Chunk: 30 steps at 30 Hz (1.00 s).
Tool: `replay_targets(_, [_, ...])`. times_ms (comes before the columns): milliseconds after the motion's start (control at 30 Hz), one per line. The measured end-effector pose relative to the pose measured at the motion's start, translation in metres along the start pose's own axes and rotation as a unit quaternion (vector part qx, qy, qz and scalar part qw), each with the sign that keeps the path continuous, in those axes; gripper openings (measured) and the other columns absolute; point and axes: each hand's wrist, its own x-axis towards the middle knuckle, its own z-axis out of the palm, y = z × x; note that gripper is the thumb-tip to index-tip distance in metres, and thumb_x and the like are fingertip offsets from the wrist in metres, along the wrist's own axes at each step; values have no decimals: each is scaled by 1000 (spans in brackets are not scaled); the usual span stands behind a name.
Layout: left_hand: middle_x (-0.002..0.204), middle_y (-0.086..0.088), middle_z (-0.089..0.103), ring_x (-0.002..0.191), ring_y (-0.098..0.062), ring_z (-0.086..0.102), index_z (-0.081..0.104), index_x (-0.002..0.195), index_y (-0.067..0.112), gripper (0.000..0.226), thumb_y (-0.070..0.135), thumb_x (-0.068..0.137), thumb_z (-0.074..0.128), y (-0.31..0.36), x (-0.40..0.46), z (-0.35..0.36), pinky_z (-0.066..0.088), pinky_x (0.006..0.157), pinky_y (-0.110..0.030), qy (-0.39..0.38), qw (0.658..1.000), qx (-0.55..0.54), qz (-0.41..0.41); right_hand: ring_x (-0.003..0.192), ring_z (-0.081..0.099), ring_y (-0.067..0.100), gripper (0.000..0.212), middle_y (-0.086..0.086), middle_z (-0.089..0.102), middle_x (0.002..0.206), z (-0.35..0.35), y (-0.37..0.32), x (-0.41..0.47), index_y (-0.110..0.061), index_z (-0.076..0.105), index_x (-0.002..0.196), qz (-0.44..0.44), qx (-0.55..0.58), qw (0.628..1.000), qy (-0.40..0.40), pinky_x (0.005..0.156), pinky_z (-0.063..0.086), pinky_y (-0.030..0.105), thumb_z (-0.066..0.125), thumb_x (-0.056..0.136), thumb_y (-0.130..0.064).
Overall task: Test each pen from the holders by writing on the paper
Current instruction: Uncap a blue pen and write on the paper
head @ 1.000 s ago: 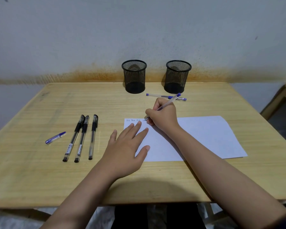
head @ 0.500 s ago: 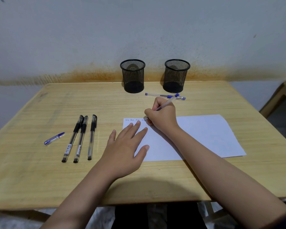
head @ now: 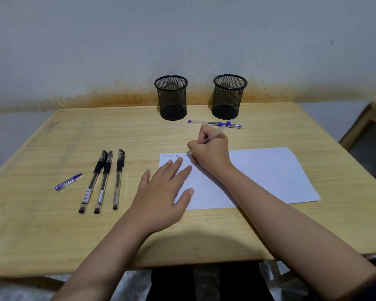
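Head view: the right hand (head: 211, 151) grips a blue pen (head: 218, 132), its tip on the paper's (head: 267, 174) top-left corner. The left hand (head: 161, 196) lies flat, fingers straight, pressing the paper. Both holders (head: 171, 98) stand behind.

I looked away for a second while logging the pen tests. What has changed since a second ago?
Almost nothing. The right hand grips the blue pen as before, tip at the paper's top line, barely advanced. The left hand stays flat on the paper. Black pens, loose cap and holders unmoved.
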Motion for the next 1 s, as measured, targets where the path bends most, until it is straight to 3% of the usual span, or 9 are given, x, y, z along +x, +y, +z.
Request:
replay_targets(233, [157,19,-3,143,-2,-8,12,145,41,68,61,80,8,-1,-1,1,-3,115,-45,4,1000,-10,6,61,61,35,35,8,45,55,0,1,2,-15,40,56,7,-2,1000,16,56,55,38,62,77,0])
replay_targets(467, [157,19,-2,143,-2,-7,12,146,41,63,58,85,13,-1,0,1,-4,115,-45,4,1000,-5,4,48,60,21,34,9,46,55,-3,3,2,-14,41,57,26,16,999,9,44,50,24,63,78,1])
replay_targets(733, [157,19,-2,143,-3,-7,12,145,42,70,63,78,6,-1,0,1,-4,115,-45,8,1000,-5,4,48,57,21,35,9,45,56,-2,5,5,-14,39,57,45,22,999,20,46,50,26,64,77,2])
replay_targets(867, [157,19,-2,143,-2,-7,12,145,42,71,63,78,6,0,0,1,-4,115,-45,7,1000,-4,3,55,58,31,35,10,45,56,-2,6,8,-14,39,56,60,36,997,34,52,53,32,64,76,2])
replay_targets(1000, [157,19,-2,143,-2,-7,12,145,41,70,62,78,6,-1,0,1,-4,115,-44,8,1000,-4,2,52,54,23,34,7,43,54,-2,5,8,-13,40,56,55,31,998,30,50,51,27,63,75,2])
